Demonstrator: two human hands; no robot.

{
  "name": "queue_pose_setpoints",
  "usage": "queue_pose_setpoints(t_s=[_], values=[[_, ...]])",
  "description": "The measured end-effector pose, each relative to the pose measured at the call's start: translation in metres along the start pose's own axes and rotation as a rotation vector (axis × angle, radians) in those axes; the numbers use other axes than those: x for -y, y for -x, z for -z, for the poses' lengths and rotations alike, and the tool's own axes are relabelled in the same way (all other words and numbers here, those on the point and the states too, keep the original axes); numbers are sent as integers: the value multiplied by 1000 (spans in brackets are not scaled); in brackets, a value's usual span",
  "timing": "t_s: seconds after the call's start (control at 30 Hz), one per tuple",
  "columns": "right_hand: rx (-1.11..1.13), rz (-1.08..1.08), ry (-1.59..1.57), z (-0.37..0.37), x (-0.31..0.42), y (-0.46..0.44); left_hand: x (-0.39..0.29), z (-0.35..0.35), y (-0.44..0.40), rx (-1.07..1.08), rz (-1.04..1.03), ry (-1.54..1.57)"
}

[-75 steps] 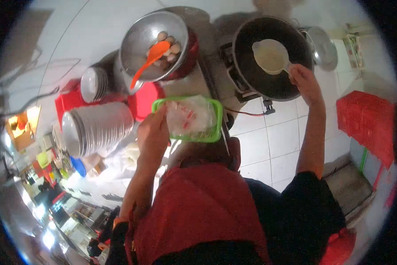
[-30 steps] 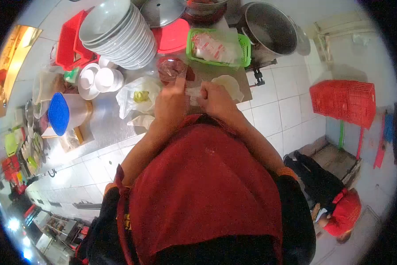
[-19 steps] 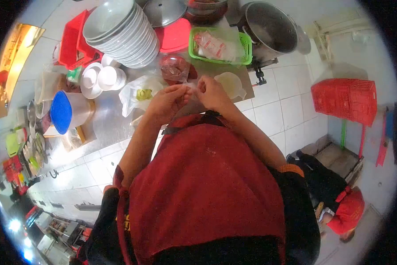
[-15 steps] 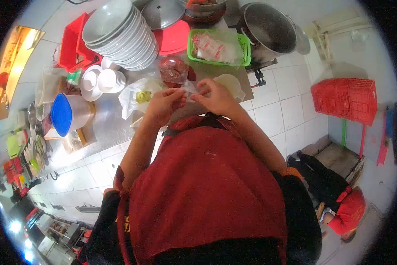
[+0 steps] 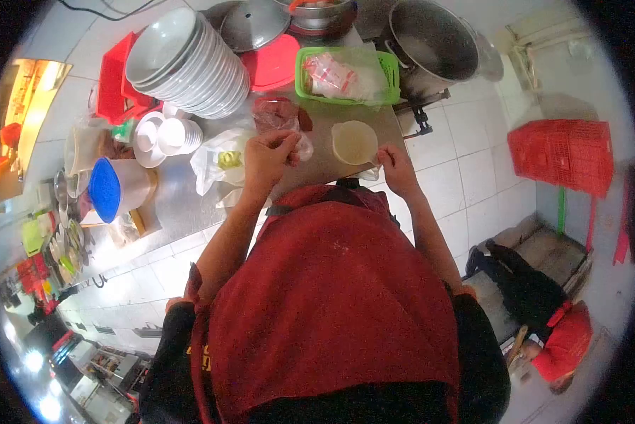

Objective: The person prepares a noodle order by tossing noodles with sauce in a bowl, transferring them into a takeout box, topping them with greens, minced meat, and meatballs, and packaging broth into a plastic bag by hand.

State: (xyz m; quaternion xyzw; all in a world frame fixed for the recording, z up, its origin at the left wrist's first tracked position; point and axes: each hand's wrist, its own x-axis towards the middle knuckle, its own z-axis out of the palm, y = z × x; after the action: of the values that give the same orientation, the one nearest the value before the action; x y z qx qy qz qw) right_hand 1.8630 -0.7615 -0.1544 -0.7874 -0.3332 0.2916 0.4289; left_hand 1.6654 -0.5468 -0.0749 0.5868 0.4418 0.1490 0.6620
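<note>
My left hand [image 5: 269,159] is closed in a pinch on a clear plastic bag [image 5: 304,146], which bunches up at its fingertips. Just beyond lies a clear bag with dark red contents [image 5: 275,115]. My right hand [image 5: 396,169] is closed at the near right edge of a cream plastic cup [image 5: 354,143], its fingers appearing to grip the cup there; the exact hold is small in view. Left of my left hand, a white plastic bag [image 5: 210,159] carries a yellow-green print [image 5: 229,160].
Stacked white bowls [image 5: 190,63] stand behind on the left, beside a blue-lidded container [image 5: 107,189]. A green basket [image 5: 388,74] and a large pot [image 5: 430,46] are at the back. Red crates [image 5: 561,152] and a person in red [image 5: 568,339] are at right.
My hands have moved apart; the right one has shifted right and toward me, to the cup's edge. The cup is now uncovered and sits slightly farther left. My left hand stays near the bag.
</note>
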Motion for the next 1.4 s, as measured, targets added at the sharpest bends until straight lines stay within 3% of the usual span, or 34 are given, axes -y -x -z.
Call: queue_pose_setpoints(t_s=[0.13,0.2,0.27,0.4,0.6,0.67,0.77,1.07,1.23,1.4], values=[[41,40,17,6,9,-1,5,-10,-10,5,-98,-202],[219,74,156,8,-3,-4,6,-16,-13,21,-130,-242],[168,84,107,2,-13,-2,7,-18,-14,8,-197,-361],[117,61,29,6,-9,-1,4,-22,-18,-9,-181,-424],[136,4,46,54,59,13,-10,-39,-18,-44,-40,-426],[113,-8,34,62,71,17,6,-41,-28,-48,-284,-570],[76,9,55,69,88,22,6,-48,-30,-48,-396,-626],[19,71,389,64,103,21,-22,-74,-26,107,-144,-518],[27,-11,520,73,119,18,-16,-86,-30,114,-179,-558],[39,47,641,83,125,15,-8,-97,-32,96,-224,-565]])
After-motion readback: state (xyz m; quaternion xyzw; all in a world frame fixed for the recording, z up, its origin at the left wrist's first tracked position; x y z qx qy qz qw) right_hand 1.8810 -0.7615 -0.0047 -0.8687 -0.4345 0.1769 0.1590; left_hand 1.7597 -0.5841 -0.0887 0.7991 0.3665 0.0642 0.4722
